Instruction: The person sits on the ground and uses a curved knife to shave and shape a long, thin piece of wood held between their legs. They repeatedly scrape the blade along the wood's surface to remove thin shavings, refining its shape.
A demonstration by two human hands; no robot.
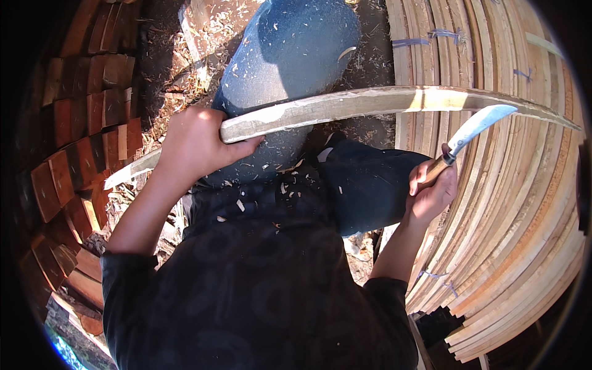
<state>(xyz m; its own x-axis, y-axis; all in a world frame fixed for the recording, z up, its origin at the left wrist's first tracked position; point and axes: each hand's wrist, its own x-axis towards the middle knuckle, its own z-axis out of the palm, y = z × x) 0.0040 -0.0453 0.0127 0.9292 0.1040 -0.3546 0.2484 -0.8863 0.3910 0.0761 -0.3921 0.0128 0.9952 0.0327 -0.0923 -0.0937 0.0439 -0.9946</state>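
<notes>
Head view: the fingers of my right hand (pixel 435 188) are wrapping around the wooden handle (pixel 439 166) of a knife (pixel 462 139), and its curved blade (pixel 490 120) is pointing up and away from them. The fingers of my left hand (pixel 192 139) are grasping a long wooden strip (pixel 345 110), which is stretching off to their right. Just beyond my right fingers the blade is overlapping the strip's lower edge; I cannot tell whether steel is touching wood. With no clamp showing, I am judging that pressure far from my left fingers could twist the strip and send the blade skidding. Should it slide their way, my left thumb (pixel 248 147) is lying exposed along the strip, and my jeans leg (pixel 283 55) is sitting under its line. Left of my left wrist a pale tapering piece (pixel 132 169) is poking out, perhaps the same strip; it could be catching and jerking my hold. Loose shavings (pixel 240 205) are dotting my lap. Farther right of my right fingers, stacked strips (pixel 493 203) are spreading beneath the strip's far end; a knock there could be jolting it. Well left of my left fingers, reddish wood blocks (pixel 58 172) are standing piled.
</notes>
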